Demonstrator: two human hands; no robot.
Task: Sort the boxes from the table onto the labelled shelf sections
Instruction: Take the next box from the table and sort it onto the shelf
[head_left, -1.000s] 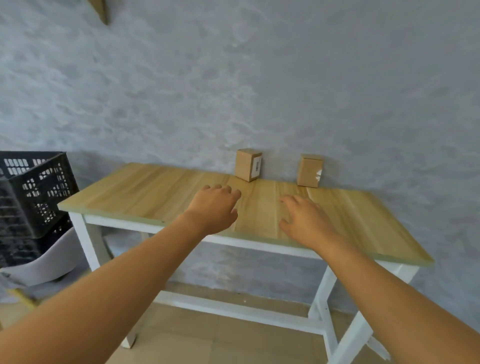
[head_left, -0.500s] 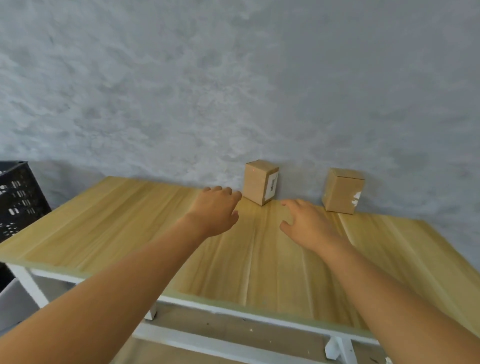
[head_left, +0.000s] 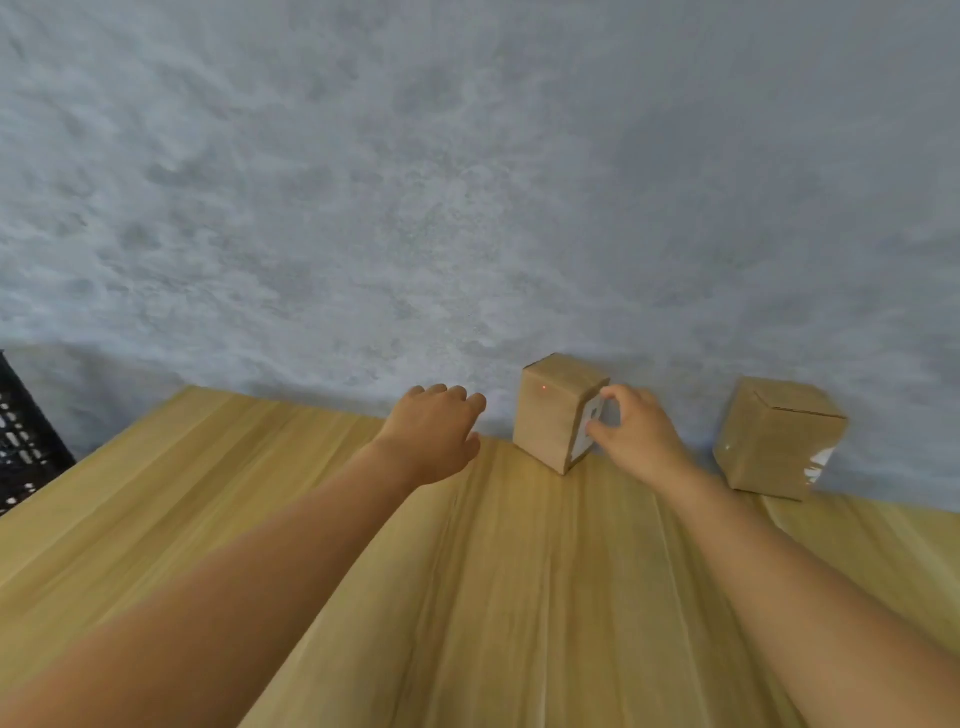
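Grey mottled plaster rises behind a pale wooden table (head_left: 395, 571), and along the table's far edge, against the wall, stand two small cardboard boxes. The nearer cardboard box (head_left: 550, 415) sits upright near the middle of that far edge, turned corner-on to me, with a white label on its right face. My right hand (head_left: 636, 439) is at that labelled face, thumb and forefinger curled apart and just meeting the cardboard, not yet clamped. My left hand (head_left: 434, 431) hovers just left of the box, fingers loosely together and bent, holding nothing. To do this well, I judge I should bring the left palm onto the plain left face, squeeze evenly from both sides, and lift straight up so the box doesn't scrape the wall; keeping the label unsmothered lets me read it for the right shelf section. The second cardboard box (head_left: 774, 441) leans slightly farther right along the same edge, and a black plastic crate (head_left: 21, 441) shows beyond the table's left end.
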